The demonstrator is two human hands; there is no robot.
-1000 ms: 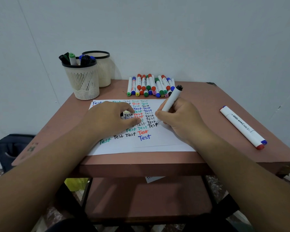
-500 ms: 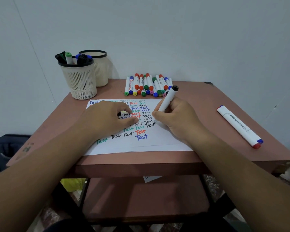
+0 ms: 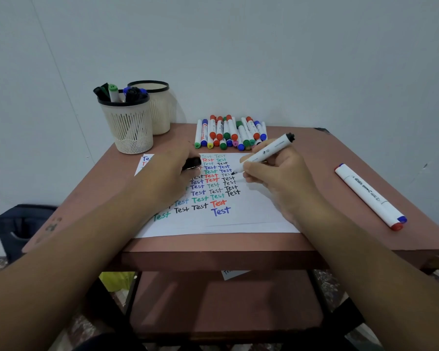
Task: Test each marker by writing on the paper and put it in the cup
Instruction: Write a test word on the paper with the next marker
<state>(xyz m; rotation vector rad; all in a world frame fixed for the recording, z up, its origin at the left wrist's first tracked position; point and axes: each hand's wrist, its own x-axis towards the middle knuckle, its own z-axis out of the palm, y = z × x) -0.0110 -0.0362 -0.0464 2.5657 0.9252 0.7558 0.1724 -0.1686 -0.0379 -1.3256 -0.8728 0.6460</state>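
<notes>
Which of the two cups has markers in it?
The front mesh cup, nearer the paper. Marker caps poke out of it; the plain cup behind shows none.

The left part of the paper (image 3: 251,214) is covered by the left hand (image 3: 170,178); several written words there are cut short. Only the end of a black cap (image 3: 193,163) is seen past that hand's fingers. The contents of the rear cup (image 3: 160,115) are concealed by its wall. Print on the marker (image 3: 266,153) is too small to be read. Both forearms are cut off by the lower frame edge.
</notes>
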